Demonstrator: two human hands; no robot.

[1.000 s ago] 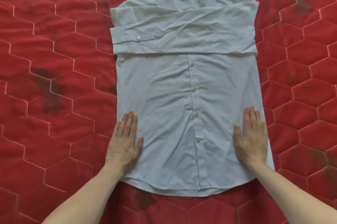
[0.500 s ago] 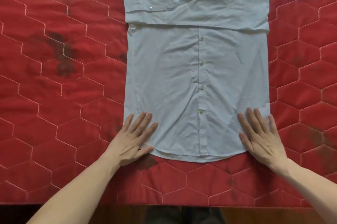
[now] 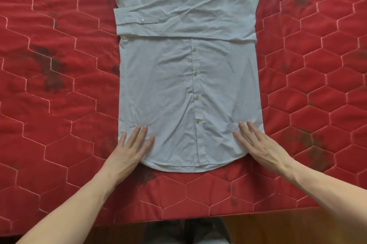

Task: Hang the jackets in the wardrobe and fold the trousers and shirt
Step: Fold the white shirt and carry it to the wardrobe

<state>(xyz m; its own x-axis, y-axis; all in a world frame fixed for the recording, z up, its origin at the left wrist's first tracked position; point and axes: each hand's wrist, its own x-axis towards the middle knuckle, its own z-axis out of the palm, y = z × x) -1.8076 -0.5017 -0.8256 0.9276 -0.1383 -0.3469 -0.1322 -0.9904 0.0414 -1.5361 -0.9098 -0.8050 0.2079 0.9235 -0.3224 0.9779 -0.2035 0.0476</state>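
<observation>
Hands slid down to the hem since a second ago, fingers now angled inward.
Your left hand point(image 3: 130, 149) and right hand point(image 3: 260, 145) press flat, fingers spread, on the shirt point(image 3: 188, 92), sleeves crossed, on the quilt point(image 3: 59, 104); bottom fold likely next.

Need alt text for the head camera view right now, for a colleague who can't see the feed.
A pale blue button-up shirt lies front-up on a red quilted bedspread, its sleeves folded across the chest below the collar. The left hand and right hand lie flat, fingers straight, on the shirt's two bottom corners near the hem.
</observation>
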